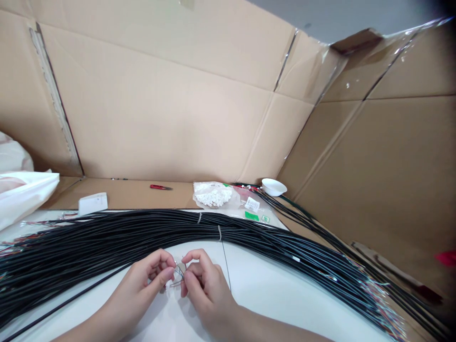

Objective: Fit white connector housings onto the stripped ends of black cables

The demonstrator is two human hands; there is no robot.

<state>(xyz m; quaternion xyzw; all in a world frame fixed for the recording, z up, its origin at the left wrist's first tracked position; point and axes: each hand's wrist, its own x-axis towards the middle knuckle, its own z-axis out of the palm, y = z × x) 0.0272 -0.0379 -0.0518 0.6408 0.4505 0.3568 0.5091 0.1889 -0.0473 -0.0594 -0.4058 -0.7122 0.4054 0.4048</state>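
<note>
Over the white tabletop my left hand (151, 275) and my right hand (206, 280) face each other, a small gap between their fingertips. Several thin wires (180, 270) fan out in that gap. My right thumb and fingers pinch the wires, while my left thumb and index finger close on their other side. Something small and whitish shows below the left fingertips, too blurred to name. A single black cable (81, 295) runs from the lower left up to behind my left hand. Just beyond both hands curves a thick bundle of black cables (153, 232), tied in the middle.
Stripped coloured wire ends (383, 304) spread at the bundle's right. Behind it lie a bag of small white pieces (213, 195), a white bowl (274, 186), a red-handled tool (160, 187) and a white card (92, 203). Cardboard walls (171, 104) enclose the back and right.
</note>
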